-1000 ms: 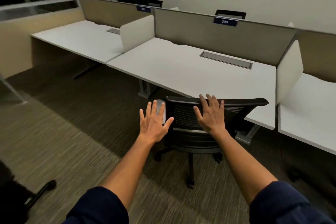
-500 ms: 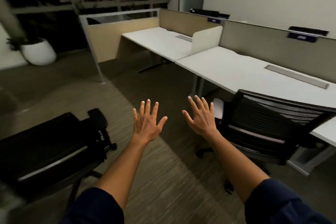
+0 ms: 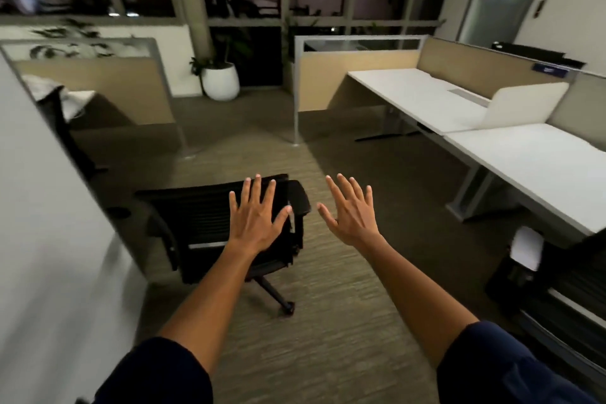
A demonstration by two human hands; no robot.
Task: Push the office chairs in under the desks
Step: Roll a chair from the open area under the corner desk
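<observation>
While raised ahead, left hand [image 3: 254,220] spread wide over black office chair [image 3: 203,226]; contact unclear. Right hand [image 3: 352,215] likewise splayed, holding nothing, above carpet [image 3: 328,321].

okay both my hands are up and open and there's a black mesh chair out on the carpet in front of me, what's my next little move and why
Probably lower both hands onto the top edge of the black mesh office chair. It stands out on the carpet, not under any desk. Your left hand is open in front of its backrest; contact is unclear. Your right hand is open, off to the chair's right, holding nothing.
</observation>
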